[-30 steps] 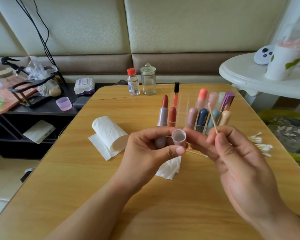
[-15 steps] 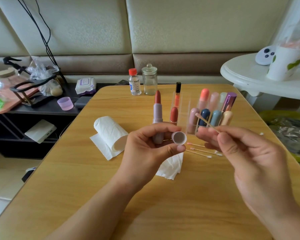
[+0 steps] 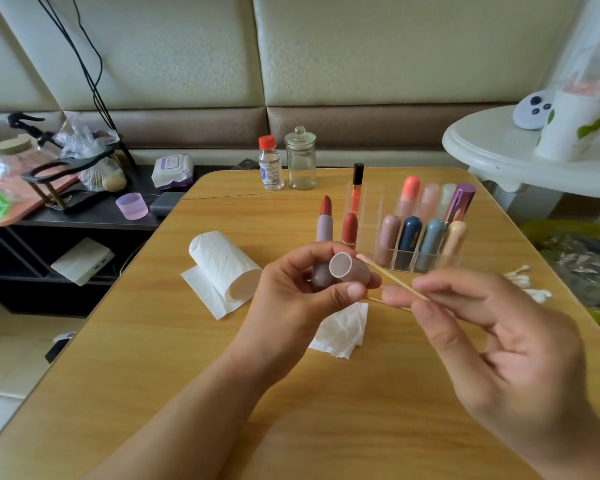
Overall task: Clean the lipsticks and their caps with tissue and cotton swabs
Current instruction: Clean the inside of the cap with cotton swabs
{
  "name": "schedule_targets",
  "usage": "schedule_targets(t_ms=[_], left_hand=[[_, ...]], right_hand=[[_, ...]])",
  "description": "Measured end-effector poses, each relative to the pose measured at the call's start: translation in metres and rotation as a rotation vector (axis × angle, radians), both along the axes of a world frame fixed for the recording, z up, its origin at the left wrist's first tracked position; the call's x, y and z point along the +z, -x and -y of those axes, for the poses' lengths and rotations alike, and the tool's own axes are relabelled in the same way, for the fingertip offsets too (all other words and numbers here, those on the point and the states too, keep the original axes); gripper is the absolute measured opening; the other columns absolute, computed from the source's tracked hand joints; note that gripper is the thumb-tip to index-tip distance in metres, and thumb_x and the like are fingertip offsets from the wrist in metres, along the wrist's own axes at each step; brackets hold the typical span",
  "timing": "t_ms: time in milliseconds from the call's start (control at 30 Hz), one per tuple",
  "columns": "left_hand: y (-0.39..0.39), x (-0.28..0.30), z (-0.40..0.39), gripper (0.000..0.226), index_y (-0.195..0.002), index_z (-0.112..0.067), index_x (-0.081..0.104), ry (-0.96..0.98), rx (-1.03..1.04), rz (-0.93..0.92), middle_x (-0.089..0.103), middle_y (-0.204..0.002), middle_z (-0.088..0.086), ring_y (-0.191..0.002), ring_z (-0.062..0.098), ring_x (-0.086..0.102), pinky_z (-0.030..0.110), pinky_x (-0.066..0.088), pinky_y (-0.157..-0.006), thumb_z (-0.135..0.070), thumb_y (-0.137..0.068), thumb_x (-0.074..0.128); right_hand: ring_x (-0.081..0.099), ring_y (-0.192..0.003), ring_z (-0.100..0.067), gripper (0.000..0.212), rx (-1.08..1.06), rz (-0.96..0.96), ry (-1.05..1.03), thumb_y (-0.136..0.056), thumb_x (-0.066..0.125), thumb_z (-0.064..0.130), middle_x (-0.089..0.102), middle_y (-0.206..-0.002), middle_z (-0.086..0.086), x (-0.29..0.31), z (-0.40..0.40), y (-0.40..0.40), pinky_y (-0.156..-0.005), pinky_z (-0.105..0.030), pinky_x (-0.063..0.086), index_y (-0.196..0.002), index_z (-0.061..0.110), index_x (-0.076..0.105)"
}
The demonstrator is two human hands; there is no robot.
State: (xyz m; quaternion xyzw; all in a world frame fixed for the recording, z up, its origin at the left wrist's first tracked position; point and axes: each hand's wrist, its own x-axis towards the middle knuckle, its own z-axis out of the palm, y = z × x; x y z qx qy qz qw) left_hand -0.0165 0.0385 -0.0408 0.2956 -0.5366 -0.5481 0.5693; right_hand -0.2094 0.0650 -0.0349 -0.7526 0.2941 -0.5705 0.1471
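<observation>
The mauve cap (image 3: 347, 270) was pinched between thumb and fingers of the left hand (image 3: 302, 296), its open mouth toward the camera, above the table (image 3: 222, 375). The right hand (image 3: 492, 327) pinched one cotton swab (image 3: 388, 277), its tip just beside the cap. One uncapped lipstick (image 3: 324, 226) stood behind. The clear organizer (image 3: 416, 233) held eight capped lipsticks and one gloss tube (image 3: 357, 187). One tissue roll (image 3: 222, 265) lay left.

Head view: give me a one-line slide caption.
Left hand holds a mauve lipstick cap while the right hand pinches a cotton swab beside its open mouth.
</observation>
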Motion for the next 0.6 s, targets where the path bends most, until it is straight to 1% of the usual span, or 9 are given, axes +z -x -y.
schedule_targets(t_ms=[67,133,233,300,400,467,500,567,600], left_hand=[[0.0004,-0.0003,-0.0007,0.022,-0.096,-0.009,0.068,0.011,-0.004,0.022,0.072,-0.088,0.004,-0.088,0.022,0.069,0.034,0.053,-0.085,0.003,-0.078,0.072],[0.0020,0.0016,-0.0019,0.022,-0.092,-0.013,0.069,0.021,0.020,0.051,0.072,-0.085,0.002,-0.085,0.019,0.069,0.030,0.054,-0.082,0.001,-0.075,0.075],[0.0027,0.0031,-0.0022,0.024,-0.089,-0.012,0.070,0.071,0.167,0.143,0.071,-0.082,-0.006,-0.084,0.010,0.068,0.024,0.055,-0.078,-0.004,-0.068,0.079],[0.0007,0.0025,-0.0014,0.029,-0.090,-0.018,0.072,0.123,0.287,0.235,0.071,-0.086,-0.008,-0.087,0.011,0.069,0.026,0.057,-0.079,-0.005,-0.065,0.081],[-0.0025,-0.0013,0.0003,0.040,-0.090,-0.030,0.073,0.225,0.437,0.475,0.065,-0.095,-0.012,-0.089,0.016,0.068,0.026,0.056,-0.081,-0.001,-0.066,0.086],[-0.0039,-0.0034,0.0012,0.038,-0.093,-0.027,0.075,0.314,0.487,0.591,0.062,-0.094,-0.012,-0.088,0.015,0.067,0.024,0.055,-0.082,-0.001,-0.068,0.086],[-0.0045,-0.0040,0.0011,0.035,-0.094,-0.023,0.076,0.375,0.499,0.639,0.061,-0.094,-0.010,-0.088,0.011,0.067,0.021,0.053,-0.081,-0.002,-0.068,0.086],[-0.0052,-0.0054,0.0006,0.031,-0.094,-0.018,0.078,0.472,0.505,0.728,0.061,-0.093,-0.005,-0.087,0.006,0.064,0.016,0.050,-0.080,-0.002,-0.069,0.086],[-0.0047,-0.0058,0.0000,0.030,-0.094,-0.018,0.078,0.484,0.494,0.753,0.062,-0.093,-0.004,-0.087,0.006,0.063,0.017,0.050,-0.079,-0.004,-0.069,0.086]], right_hand=[[0.071,-0.097,0.003,0.015,-0.035,-0.059,0.047,-0.093,0.062,0.016,0.073,-0.102,0.016,0.0015,-0.0001,-0.0006,-0.085,-0.014,0.052,-0.108,0.019,0.062],[0.071,-0.094,0.004,0.014,-0.069,-0.115,0.079,-0.093,0.063,0.016,0.073,-0.100,0.013,0.0024,0.0013,0.0008,-0.081,-0.013,0.053,-0.106,0.016,0.064],[0.072,-0.080,0.000,0.014,-0.159,-0.203,0.111,-0.094,0.062,0.021,0.076,-0.089,0.008,0.0029,0.0046,0.0055,-0.065,-0.022,0.055,-0.099,0.013,0.073],[0.071,-0.075,0.000,0.019,-0.193,-0.237,0.109,-0.095,0.060,0.023,0.076,-0.084,0.007,0.0009,0.0064,0.0077,-0.062,-0.025,0.054,-0.098,0.011,0.074],[0.062,-0.059,0.006,0.024,-0.250,-0.317,0.084,-0.094,0.057,0.026,0.075,-0.078,0.005,-0.0024,0.0090,0.0087,-0.055,-0.021,0.049,-0.100,0.011,0.074],[0.048,-0.048,0.006,0.026,-0.316,-0.410,0.056,-0.095,0.053,0.029,0.071,-0.069,0.006,-0.0035,0.0094,0.0075,-0.050,-0.019,0.042,-0.095,0.014,0.075],[0.046,-0.045,0.003,0.028,-0.326,-0.450,0.039,-0.094,0.052,0.030,0.068,-0.065,0.008,-0.0037,0.0088,0.0060,-0.047,-0.018,0.038,-0.091,0.015,0.075],[0.049,-0.045,-0.001,0.027,-0.264,-0.454,-0.007,-0.094,0.051,0.031,0.064,-0.062,0.013,-0.0053,0.0083,0.0030,-0.045,-0.015,0.037,-0.087,0.018,0.073],[0.052,-0.047,-0.001,0.026,-0.215,-0.417,-0.036,-0.094,0.051,0.031,0.062,-0.061,0.014,-0.0063,0.0092,0.0020,-0.045,-0.015,0.038,-0.086,0.019,0.072]])
